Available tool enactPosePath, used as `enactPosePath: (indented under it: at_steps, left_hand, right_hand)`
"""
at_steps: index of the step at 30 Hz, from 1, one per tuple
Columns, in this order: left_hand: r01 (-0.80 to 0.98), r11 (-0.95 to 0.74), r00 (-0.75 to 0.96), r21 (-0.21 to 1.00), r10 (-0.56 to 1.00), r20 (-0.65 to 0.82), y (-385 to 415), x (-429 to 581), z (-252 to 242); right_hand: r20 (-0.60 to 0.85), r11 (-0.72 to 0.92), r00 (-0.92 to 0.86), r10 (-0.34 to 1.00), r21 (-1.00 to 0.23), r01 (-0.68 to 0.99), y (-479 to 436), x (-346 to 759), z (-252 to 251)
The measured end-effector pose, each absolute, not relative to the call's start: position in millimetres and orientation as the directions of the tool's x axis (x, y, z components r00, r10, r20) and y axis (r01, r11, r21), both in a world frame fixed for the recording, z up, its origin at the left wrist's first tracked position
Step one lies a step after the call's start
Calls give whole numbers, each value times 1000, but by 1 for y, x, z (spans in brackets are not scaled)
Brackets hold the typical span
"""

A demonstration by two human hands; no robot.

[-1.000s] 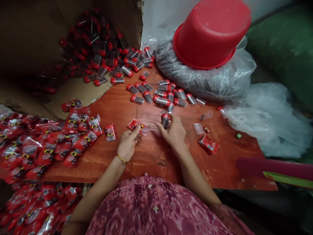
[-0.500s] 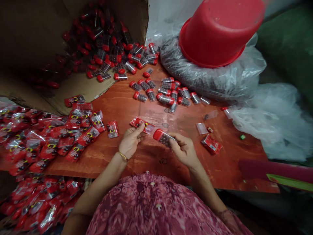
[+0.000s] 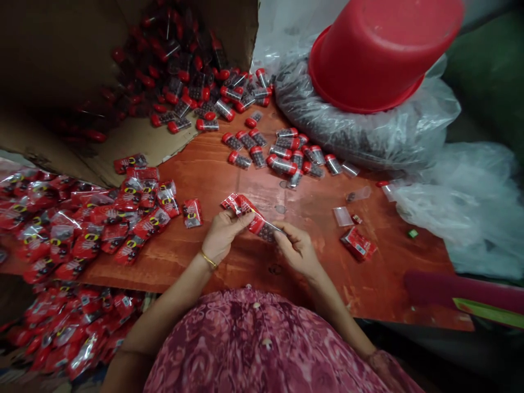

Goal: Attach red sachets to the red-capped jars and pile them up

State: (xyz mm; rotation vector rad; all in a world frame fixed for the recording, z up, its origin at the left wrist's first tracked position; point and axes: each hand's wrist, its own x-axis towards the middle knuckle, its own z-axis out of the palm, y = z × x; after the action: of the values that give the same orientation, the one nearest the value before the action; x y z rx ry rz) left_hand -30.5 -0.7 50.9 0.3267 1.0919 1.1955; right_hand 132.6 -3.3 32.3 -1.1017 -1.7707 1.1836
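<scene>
Scuffed reddish table [image 3: 245, 265]: packets [image 3: 88, 240] heaped left | left hand [image 3: 221, 234] pinches red wrapper [image 3: 230, 202], thumb on top | red-capped tube [image 3: 266, 232] lies between hands, cap end at wrapper | right hand [image 3: 298, 248] pinches tube's clear end | upturned red bucket [image 3: 380, 49] on bulging clear bag [image 3: 368, 134]

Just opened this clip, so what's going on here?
A person works at a reddish table. The left hand pinches a red packet, and the right hand holds a clear container by one end, its red end meeting the packet; how far inside it sits is hard to tell. A heap of similar packets lies to the left, and loose red-capped containers lie beyond the hands. An upturned red tub rests on a bulging plastic bag.
</scene>
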Motion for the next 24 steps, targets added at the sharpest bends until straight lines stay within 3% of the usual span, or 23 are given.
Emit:
enactPosePath:
  at_steps: [5, 8, 11, 16, 24]
  left_hand:
    - [-624, 324, -91, 711, 874, -478, -5, -18, 40]
    - [-662, 285, -119, 694, 873, -472, -7, -14, 35]
    - [-710, 284, -87, 645, 873, -480, -8, -12, 34]
    - [-669, 258, -90, 697, 903, -420, -8, -10, 35]
    - [-628, 271, -63, 729, 916, -395, -6, -9, 40]
  right_hand:
    - [-64, -27, -238, 969, -987, 156, -9, 120, 20]
    - [-89, -70, -149, 985, -990, 126, -15, 109, 14]
    - [-133, -122, -174, 976, -990, 70, -20, 100, 11]
    - [-122, -113, -124, 985, -990, 79, -18, 92, 13]
    - [-132, -143, -143, 981, -987, -70, -6, 83, 22]
